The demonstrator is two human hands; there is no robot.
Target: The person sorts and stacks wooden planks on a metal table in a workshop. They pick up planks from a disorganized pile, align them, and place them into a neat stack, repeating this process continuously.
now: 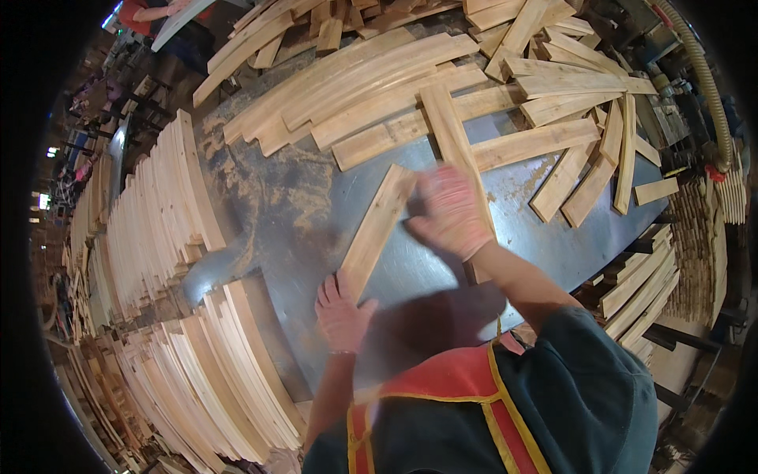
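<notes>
Touching the near end of a short board [377, 229] with the left hand [343, 316], thumb and fingers apart; cannot tell whether gripping. Laid on the tabletop [304, 268] between both hands. Blurred at the right hand [454, 213], over a long board [452, 130]; cannot tell its hold. Crowded beyond the hands with loose boards [395, 67], left with stacked boards [150, 225].
</notes>
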